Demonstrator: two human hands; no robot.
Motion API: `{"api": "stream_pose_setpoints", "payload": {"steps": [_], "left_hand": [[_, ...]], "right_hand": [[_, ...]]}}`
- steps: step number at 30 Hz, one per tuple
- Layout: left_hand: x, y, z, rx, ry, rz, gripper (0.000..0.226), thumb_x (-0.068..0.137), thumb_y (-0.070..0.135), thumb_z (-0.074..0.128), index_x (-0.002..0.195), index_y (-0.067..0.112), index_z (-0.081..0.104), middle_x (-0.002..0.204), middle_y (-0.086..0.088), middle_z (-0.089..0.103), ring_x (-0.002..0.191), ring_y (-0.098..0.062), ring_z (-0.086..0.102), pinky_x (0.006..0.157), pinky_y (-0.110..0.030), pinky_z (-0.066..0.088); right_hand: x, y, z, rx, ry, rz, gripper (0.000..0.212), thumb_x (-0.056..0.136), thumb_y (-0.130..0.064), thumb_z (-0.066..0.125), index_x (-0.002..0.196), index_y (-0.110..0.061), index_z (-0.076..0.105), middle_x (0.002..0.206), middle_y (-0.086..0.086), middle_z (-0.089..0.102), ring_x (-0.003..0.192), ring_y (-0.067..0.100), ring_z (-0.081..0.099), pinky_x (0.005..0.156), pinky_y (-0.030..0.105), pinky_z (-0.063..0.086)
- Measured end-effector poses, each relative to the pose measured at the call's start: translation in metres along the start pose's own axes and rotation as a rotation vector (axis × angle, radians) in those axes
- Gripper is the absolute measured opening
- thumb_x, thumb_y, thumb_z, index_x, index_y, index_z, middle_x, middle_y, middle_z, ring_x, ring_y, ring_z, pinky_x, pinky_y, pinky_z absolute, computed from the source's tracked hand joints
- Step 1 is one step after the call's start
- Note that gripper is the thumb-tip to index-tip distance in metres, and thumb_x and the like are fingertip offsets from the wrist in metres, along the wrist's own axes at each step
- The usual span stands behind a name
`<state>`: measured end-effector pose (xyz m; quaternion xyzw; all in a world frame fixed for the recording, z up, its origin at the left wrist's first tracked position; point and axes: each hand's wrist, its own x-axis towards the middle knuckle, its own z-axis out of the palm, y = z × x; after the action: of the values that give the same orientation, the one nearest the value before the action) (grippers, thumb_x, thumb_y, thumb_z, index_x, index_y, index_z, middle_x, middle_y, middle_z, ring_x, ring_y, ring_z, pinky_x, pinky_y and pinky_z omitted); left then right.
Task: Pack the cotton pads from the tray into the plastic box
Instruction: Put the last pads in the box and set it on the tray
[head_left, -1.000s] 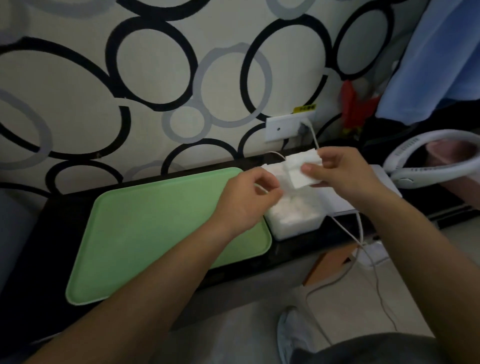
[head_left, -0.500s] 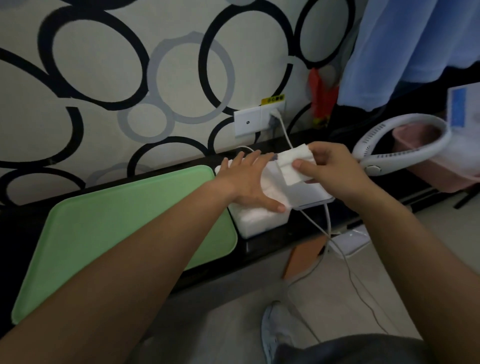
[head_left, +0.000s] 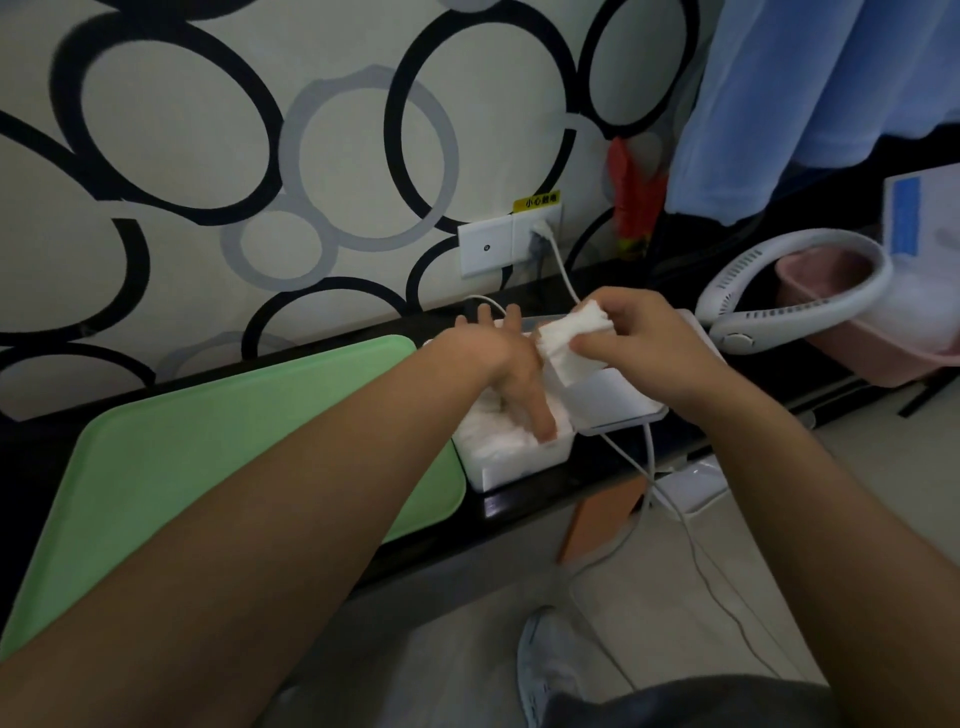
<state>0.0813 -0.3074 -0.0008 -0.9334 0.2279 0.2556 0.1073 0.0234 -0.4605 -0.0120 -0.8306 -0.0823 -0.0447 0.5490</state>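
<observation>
A: What is hard to make out?

B: The left hand (head_left: 498, 364) covers much of the plastic box (head_left: 519, 462), so the box's far wall is hidden. The cotton pads (head_left: 485, 441) inside blur into one white mass and cannot be counted. The green tray (head_left: 208, 452), just left of the box, is partly behind the forearm and cut off at the frame's edge.

A: And the hands?

B: The left lies in the box, fingers straight and spread, pressing on the pads. The right hand (head_left: 649, 348) hovers above the box's right edge, over a white panel (head_left: 618, 402). It pinches a stack of cotton pads (head_left: 566, 338) between thumb and fingers, close beside the left hand. Whether they touch, I cannot tell.
</observation>
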Motion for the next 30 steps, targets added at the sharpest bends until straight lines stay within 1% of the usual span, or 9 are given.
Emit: {"api": "stream_pose_setpoints", "payload": {"steps": [2, 6, 10, 13, 16, 19, 24, 26, 30], "left_hand": [[0.003, -0.002, 0.002, -0.049, 0.024, 0.000, 0.132, 0.064, 0.069, 0.076, 0.156, 0.030, -0.009, 0.165, -0.007, -0.010, 0.150, -0.040, -0.006, 0.120, -0.060, 0.006], [0.018, -0.012, 0.010, -0.060, 0.171, 0.051, 0.129, 0.055, 0.068, 0.082, 0.154, 0.030, 0.008, 0.149, -0.013, 0.027, 0.137, -0.039, 0.029, 0.113, -0.054, 0.027], [0.022, -0.022, 0.013, -0.093, 0.284, 0.090, 0.109, 0.060, 0.053, 0.085, 0.147, 0.033, 0.023, 0.140, -0.011, 0.039, 0.127, -0.037, 0.044, 0.103, -0.051, 0.041], [0.025, -0.027, 0.013, -0.118, 0.330, 0.104, 0.089, 0.067, 0.055, 0.079, 0.140, 0.037, 0.032, 0.134, -0.006, 0.045, 0.119, -0.032, 0.051, 0.096, -0.048, 0.048], [0.022, -0.028, 0.013, -0.120, 0.331, 0.114, 0.094, 0.060, 0.053, 0.083, 0.139, 0.037, 0.035, 0.131, -0.002, 0.047, 0.114, -0.029, 0.054, 0.091, -0.045, 0.050], [0.019, -0.029, 0.011, -0.127, 0.321, 0.113, 0.100, 0.054, 0.049, 0.087, 0.139, 0.034, 0.035, 0.129, -0.002, 0.049, 0.110, -0.027, 0.054, 0.087, -0.041, 0.048], [0.018, -0.028, 0.009, -0.109, 0.309, 0.119, 0.106, 0.050, 0.047, 0.091, 0.139, 0.032, 0.035, 0.132, -0.004, 0.049, 0.115, -0.031, 0.053, 0.093, -0.046, 0.048], [0.018, -0.029, 0.010, -0.121, 0.312, 0.130, 0.099, 0.057, 0.045, 0.090, 0.138, 0.031, 0.036, 0.133, -0.005, 0.048, 0.117, -0.032, 0.053, 0.094, -0.048, 0.047], [0.021, -0.032, 0.012, -0.154, 0.346, 0.159, 0.076, 0.076, 0.038, 0.077, 0.139, 0.028, 0.036, 0.134, -0.008, 0.047, 0.116, -0.033, 0.053, 0.091, -0.043, 0.046]], "right_hand": [[-0.001, -0.001, 0.000, 0.010, -0.083, 0.000, 0.019, 0.087, 0.004, 0.059, 0.085, -0.013, 0.066, 0.076, -0.004, 0.062, 0.074, 0.006, 0.059, 0.067, 0.020, 0.047], [-0.004, 0.003, 0.002, 0.002, -0.233, 0.067, 0.018, 0.087, 0.005, 0.058, 0.085, -0.012, 0.065, 0.079, -0.004, 0.061, 0.076, 0.006, 0.058, 0.072, 0.025, 0.046], [-0.005, 0.011, 0.009, -0.038, -0.300, 0.093, 0.019, 0.085, 0.003, 0.064, 0.091, -0.016, 0.065, 0.081, -0.006, 0.063, 0.078, 0.006, 0.059, 0.075, 0.027, 0.043], [-0.007, 0.012, 0.017, -0.086, -0.331, 0.051, 0.021, 0.085, -0.001, 0.068, 0.092, -0.021, 0.065, 0.081, -0.012, 0.067, 0.076, 0.002, 0.062, 0.072, 0.026, 0.046], [-0.008, 0.010, 0.018, -0.290, -0.311, 0.004, 0.020, 0.084, -0.012, 0.071, 0.091, -0.030, 0.066, 0.090, -0.010, 0.072, 0.085, 0.005, 0.066, 0.078, 0.031, 0.054], [-0.009, -0.001, 0.021, -0.632, -0.344, -0.040, 0.020, 0.085, -0.018, 0.066, 0.092, -0.037, 0.064, 0.092, -0.011, 0.067, 0.088, 0.011, 0.060, 0.075, 0.033, 0.052], [-0.004, -0.028, 0.041, -1.115, -0.451, -0.036, 0.033, 0.088, -0.015, 0.057, 0.116, -0.032, 0.060, 0.094, -0.003, 0.051, 0.092, 0.023, 0.059, 0.072, 0.038, 0.051], [-0.001, -0.034, 0.049, -1.213, -0.486, -0.027, 0.036, 0.090, -0.011, 0.054, 0.122, -0.025, 0.059, 0.095, -0.001, 0.051, 0.092, 0.025, 0.059, 0.068, 0.036, 0.047], [0.001, -0.036, 0.063, -1.348, -0.575, -0.025, 0.031, 0.094, -0.011, 0.052, 0.122, -0.018, 0.059, 0.116, 0.006, 0.060, 0.094, 0.027, 0.059, 0.067, 0.035, 0.039]]}}
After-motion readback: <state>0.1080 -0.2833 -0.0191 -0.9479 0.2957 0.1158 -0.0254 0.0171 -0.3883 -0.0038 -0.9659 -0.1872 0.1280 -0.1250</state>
